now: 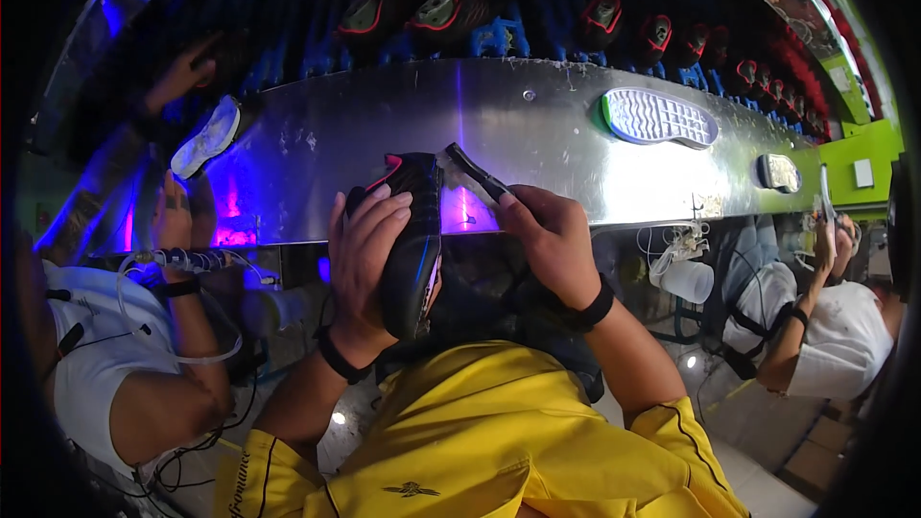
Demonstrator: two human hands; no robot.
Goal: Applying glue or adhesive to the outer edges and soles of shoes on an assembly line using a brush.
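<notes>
A black shoe upper with a red-edged collar and a thin blue line on its side stands lengthwise before me, near the bench's front edge. My left hand is wrapped round its left side, fingers over the top. Between the fingers of my right hand is a slim black brush. Its head points up and left, close to the upper's collar end; whether the bristles touch it I cannot tell. A white shoe sole with a grooved tread lies on the bench to the right.
The shiny metal bench runs across in front of me. Behind it, a dark rack with blue holders carries several black-and-red uppers. A smaller sole lies farther right. Co-workers sit on both sides; the left one's hand is near another sole.
</notes>
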